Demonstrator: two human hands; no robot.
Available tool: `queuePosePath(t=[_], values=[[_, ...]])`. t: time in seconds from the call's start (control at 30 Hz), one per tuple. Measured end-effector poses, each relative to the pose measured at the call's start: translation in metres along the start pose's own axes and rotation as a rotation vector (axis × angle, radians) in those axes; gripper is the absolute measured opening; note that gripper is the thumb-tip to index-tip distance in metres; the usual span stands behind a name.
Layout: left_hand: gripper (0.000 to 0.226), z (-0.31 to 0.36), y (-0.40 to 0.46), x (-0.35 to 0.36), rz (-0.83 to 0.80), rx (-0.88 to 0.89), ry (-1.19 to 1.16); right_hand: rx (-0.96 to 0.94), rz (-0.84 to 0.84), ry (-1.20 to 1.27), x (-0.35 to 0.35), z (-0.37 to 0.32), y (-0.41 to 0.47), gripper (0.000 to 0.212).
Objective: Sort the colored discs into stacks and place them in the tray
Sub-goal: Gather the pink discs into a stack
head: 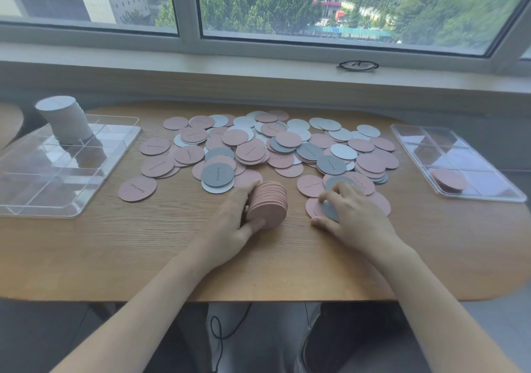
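On the tabletop: loose discs (275,145) in pink, dark grey and pale grey are spread in an overlapping heap across the far middle of the wooden tabletop (143,243).
Left tray: a clear divided tray (115,154) is set at the left edge; a tall stack of pale grey discs (64,119) is held in a far compartment, leaning slightly; the other compartments are seen bare.
Right tray: a second clear divided tray (408,134) is set at the right edge; a short pink stack (449,180) is lodged in a near compartment, tilted against its wall.
Left hand: the left hand (235,214) is curled round a thick stack of pink discs (268,203), which is gripped on edge just in front of the heap, with its lower rim near or on the wood.
Right hand: the right hand (353,209) is laid with bent fingers over a dark grey disc (329,210) lying on pink ones; whether the disc is pinched or only pressed cannot be told.
Windowsill: a pair of glasses (357,65) is left on the sill behind the tabletop.
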State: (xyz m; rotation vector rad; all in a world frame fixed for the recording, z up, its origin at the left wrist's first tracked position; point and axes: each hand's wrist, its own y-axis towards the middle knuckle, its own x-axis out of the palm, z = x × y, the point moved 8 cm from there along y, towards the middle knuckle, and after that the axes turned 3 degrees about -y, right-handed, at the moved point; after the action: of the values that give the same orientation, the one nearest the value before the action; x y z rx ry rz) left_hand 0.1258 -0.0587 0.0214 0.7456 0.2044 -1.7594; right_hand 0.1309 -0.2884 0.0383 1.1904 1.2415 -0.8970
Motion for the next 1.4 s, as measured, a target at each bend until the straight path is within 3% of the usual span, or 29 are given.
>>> queuePosePath(t=[0.1,0.23,0.4,0.5,0.63,0.87,1.0,1.13,1.23,1.4], values=[[0.073,-0.001,0.0,-0.001,0.005,-0.005,0.004,-0.089,0.165,-0.161,-0.009,-0.012,-0.002,0.033],[0.073,0.0,-0.001,-0.001,-0.004,-0.014,-0.009,-0.114,0.396,-0.226,-0.027,-0.02,-0.007,0.028],[0.073,-0.003,0.0,-0.002,-0.006,-0.029,-0.039,-0.041,0.593,-0.013,-0.042,-0.017,-0.009,0.013],[0.073,-0.006,0.0,-0.002,-0.022,-0.04,-0.09,0.057,0.55,0.245,-0.037,-0.016,0.0,0.023],[0.072,-0.006,0.0,-0.003,-0.026,-0.047,-0.115,0.139,0.462,0.652,-0.03,-0.022,0.013,0.013],[0.069,-0.004,0.0,-0.003,-0.034,-0.043,-0.132,0.237,0.514,0.798,-0.019,-0.025,0.019,0.014],[0.074,-0.003,0.0,-0.004,-0.014,-0.036,-0.112,0.156,0.396,0.958,-0.011,-0.04,0.026,0.016],[0.078,-0.002,-0.001,-0.004,0.025,-0.022,-0.034,0.047,0.185,0.981,0.005,-0.061,0.027,0.021],[0.077,-0.001,0.0,-0.004,0.038,0.006,0.04,-0.069,0.004,0.938,0.015,-0.079,0.021,0.047],[0.079,0.005,-0.002,0.005,-0.018,0.052,0.175,-0.146,-0.042,0.706,0.022,-0.093,0.019,0.079]])
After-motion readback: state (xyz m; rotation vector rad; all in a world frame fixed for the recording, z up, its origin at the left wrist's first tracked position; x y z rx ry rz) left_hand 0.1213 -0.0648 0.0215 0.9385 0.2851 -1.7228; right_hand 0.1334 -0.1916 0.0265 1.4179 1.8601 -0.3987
